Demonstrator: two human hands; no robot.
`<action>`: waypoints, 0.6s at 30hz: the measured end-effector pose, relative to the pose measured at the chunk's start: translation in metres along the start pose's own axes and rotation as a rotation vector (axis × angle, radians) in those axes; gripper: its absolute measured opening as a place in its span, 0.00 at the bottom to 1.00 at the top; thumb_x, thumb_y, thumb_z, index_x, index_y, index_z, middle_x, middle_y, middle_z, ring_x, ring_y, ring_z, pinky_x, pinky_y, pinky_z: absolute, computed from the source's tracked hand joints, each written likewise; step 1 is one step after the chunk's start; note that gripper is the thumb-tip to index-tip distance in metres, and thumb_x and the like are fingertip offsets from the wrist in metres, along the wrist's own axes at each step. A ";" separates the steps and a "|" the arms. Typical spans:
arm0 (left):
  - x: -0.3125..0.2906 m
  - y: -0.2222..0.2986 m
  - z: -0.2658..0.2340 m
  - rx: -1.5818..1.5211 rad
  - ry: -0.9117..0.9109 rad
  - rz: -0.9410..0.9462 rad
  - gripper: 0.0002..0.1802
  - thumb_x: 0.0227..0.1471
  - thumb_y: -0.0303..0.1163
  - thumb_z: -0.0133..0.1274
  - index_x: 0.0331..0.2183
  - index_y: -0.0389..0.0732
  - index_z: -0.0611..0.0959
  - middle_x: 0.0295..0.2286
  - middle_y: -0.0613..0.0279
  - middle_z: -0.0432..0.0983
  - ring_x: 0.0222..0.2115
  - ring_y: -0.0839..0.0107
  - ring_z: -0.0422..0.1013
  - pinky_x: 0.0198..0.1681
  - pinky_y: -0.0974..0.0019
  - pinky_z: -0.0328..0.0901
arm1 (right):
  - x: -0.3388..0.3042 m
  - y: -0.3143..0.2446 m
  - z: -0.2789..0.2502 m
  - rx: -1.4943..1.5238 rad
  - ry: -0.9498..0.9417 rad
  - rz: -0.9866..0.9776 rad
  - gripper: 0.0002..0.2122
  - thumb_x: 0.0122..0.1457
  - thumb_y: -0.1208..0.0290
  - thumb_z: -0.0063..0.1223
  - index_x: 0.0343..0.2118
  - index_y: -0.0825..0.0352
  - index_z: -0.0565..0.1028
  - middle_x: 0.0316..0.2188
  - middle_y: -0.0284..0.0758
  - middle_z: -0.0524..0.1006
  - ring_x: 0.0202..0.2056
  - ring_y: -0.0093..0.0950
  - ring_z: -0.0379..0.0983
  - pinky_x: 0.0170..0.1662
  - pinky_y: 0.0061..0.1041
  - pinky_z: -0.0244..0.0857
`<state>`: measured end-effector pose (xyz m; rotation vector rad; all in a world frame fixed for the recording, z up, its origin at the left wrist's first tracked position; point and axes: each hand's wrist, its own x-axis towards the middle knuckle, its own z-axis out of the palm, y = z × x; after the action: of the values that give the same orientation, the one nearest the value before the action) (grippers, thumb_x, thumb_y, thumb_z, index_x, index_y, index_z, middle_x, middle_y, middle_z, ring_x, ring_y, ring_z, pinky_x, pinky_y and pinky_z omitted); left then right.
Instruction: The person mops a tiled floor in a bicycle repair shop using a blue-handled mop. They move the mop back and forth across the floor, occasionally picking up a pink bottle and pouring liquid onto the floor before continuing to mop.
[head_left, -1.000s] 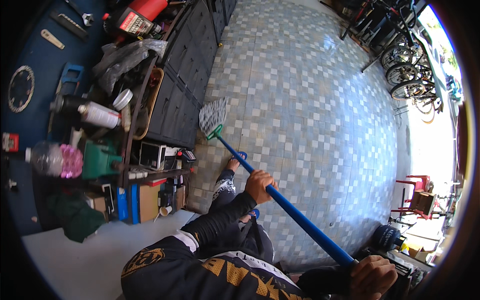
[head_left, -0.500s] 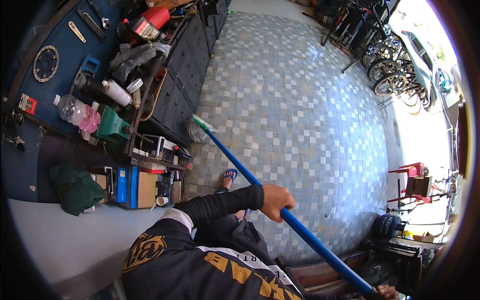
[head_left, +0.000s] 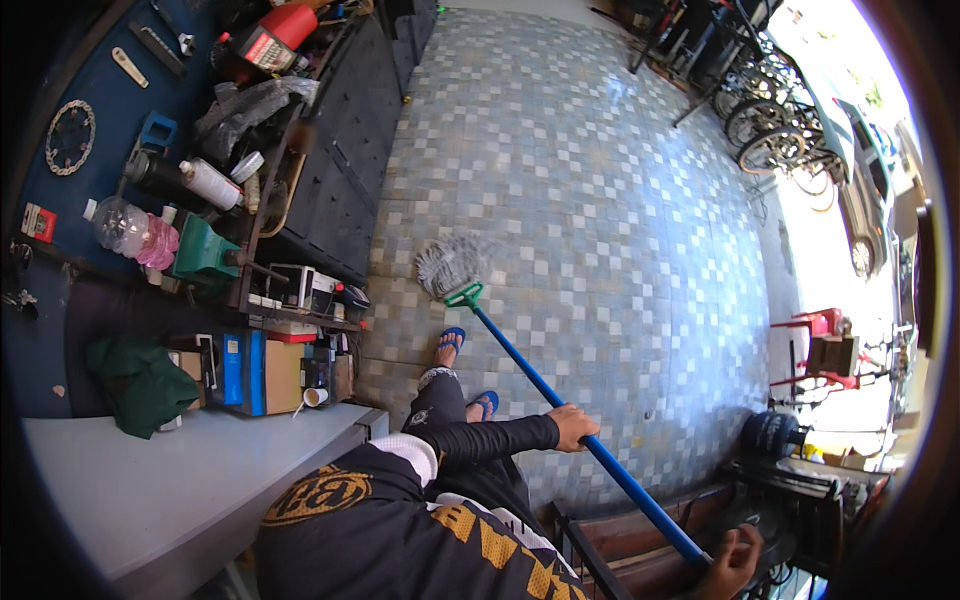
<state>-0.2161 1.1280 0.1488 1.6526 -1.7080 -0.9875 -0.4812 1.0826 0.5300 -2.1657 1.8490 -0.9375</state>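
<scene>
Left hand [head_left: 573,428]: mine; fingers wrapped round the blue mop handle [head_left: 640,492], closed on it, below its upper end; the sleeved forearm reaches across from my left.
Right hand [head_left: 733,565]: mine; fingers curved, at the handle's upper end, low in the view; I cannot tell whether they close on it.
Mop handle: one straight blue pole; slants from my right hand down toward the floor, ahead and to my left.
Clamp: green frame [head_left: 464,295] at the lower end of the pole; joined to the strings.
Mop head: grey-white strings [head_left: 448,265], partly blurred; spread on the tiled floor [head_left: 600,260], just beyond my feet, to the right of the dark drawer cabinets [head_left: 345,150].
Footwear: two blue flip-flops [head_left: 453,338], on my feet; the farther one near the clamp.
Left side: grey tabletop [head_left: 180,490]; green cloth [head_left: 145,385]; clear-and-pink plastic bottle [head_left: 122,228]; white spray can [head_left: 210,185]; toothed chainring [head_left: 70,138] against a dark blue surface.
Right side: wooden bench [head_left: 610,535] near my right hand; red plastic chair [head_left: 823,322], well apart; bicycles [head_left: 770,148], farther off, by the bright opening.
</scene>
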 end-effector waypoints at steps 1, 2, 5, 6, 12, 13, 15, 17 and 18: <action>0.001 -0.013 0.006 0.020 0.074 -0.017 0.15 0.46 0.44 0.63 0.31 0.45 0.80 0.28 0.56 0.78 0.37 0.52 0.76 0.42 0.50 0.67 | 0.000 -0.004 0.010 0.149 -0.069 0.007 0.14 0.66 0.59 0.53 0.37 0.68 0.76 0.31 0.41 0.76 0.31 0.36 0.71 0.37 0.36 0.67; 0.000 -0.025 0.005 0.064 0.120 -0.065 0.15 0.46 0.44 0.63 0.32 0.46 0.79 0.29 0.56 0.78 0.39 0.52 0.76 0.44 0.50 0.67 | 0.002 -0.009 0.019 0.294 -0.140 0.013 0.14 0.66 0.59 0.52 0.36 0.68 0.76 0.30 0.40 0.76 0.31 0.35 0.70 0.38 0.35 0.67; -0.019 -0.055 -0.041 0.084 0.234 -0.045 0.24 0.43 0.46 0.66 0.40 0.47 0.79 0.41 0.52 0.73 0.50 0.52 0.70 0.53 0.51 0.64 | 0.010 -0.022 0.046 0.878 -0.214 -0.068 0.13 0.66 0.58 0.49 0.31 0.64 0.72 0.25 0.35 0.69 0.26 0.31 0.65 0.37 0.34 0.64; -0.035 -0.065 -0.072 0.076 0.257 0.019 0.26 0.42 0.47 0.66 0.42 0.47 0.79 0.45 0.51 0.72 0.52 0.53 0.68 0.55 0.51 0.63 | 0.015 -0.027 0.056 1.162 -0.214 -0.163 0.14 0.67 0.58 0.47 0.29 0.62 0.70 0.23 0.33 0.67 0.24 0.29 0.63 0.37 0.34 0.62; -0.253 -0.067 -0.323 0.497 1.413 -0.331 0.26 0.44 0.29 0.68 0.46 0.39 0.78 0.46 0.49 0.72 0.51 0.47 0.67 0.57 0.48 0.61 | 0.053 -0.079 0.125 1.670 -0.401 -0.379 0.15 0.68 0.58 0.42 0.24 0.57 0.65 0.17 0.29 0.63 0.20 0.25 0.61 0.34 0.32 0.58; -0.303 -0.052 -0.352 0.693 1.507 -0.377 0.32 0.46 0.32 0.69 0.52 0.37 0.73 0.50 0.48 0.69 0.53 0.49 0.66 0.59 0.48 0.59 | 0.065 -0.092 0.139 1.749 -0.401 -0.461 0.15 0.68 0.58 0.42 0.25 0.57 0.65 0.17 0.29 0.63 0.20 0.25 0.61 0.33 0.32 0.58; -0.399 -0.023 -0.393 1.015 1.906 -0.582 0.52 0.46 0.45 0.72 0.61 0.33 0.60 0.57 0.45 0.60 0.58 0.53 0.60 0.63 0.47 0.54 | 0.092 -0.120 0.162 1.841 -0.481 -0.528 0.14 0.68 0.59 0.42 0.25 0.58 0.66 0.16 0.29 0.63 0.20 0.25 0.62 0.32 0.34 0.60; -0.478 -0.015 -0.415 1.256 2.113 -0.853 0.66 0.38 0.52 0.76 0.64 0.31 0.54 0.61 0.41 0.53 0.63 0.51 0.53 0.66 0.46 0.51 | 0.118 -0.149 0.179 1.858 -0.614 -0.512 0.12 0.67 0.63 0.42 0.26 0.59 0.68 0.15 0.29 0.64 0.19 0.26 0.63 0.31 0.36 0.63; -0.507 -0.021 -0.421 1.192 2.166 -0.914 0.72 0.34 0.53 0.78 0.66 0.32 0.51 0.62 0.39 0.51 0.65 0.50 0.50 0.66 0.44 0.50 | 0.126 -0.162 0.185 1.863 -0.669 -0.508 0.11 0.67 0.64 0.42 0.27 0.60 0.68 0.15 0.28 0.64 0.18 0.26 0.63 0.31 0.38 0.64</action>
<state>0.1800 1.5789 0.4216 2.2110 0.3074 1.6449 -0.2390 0.9509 0.5073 -1.1963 -0.2097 -1.0122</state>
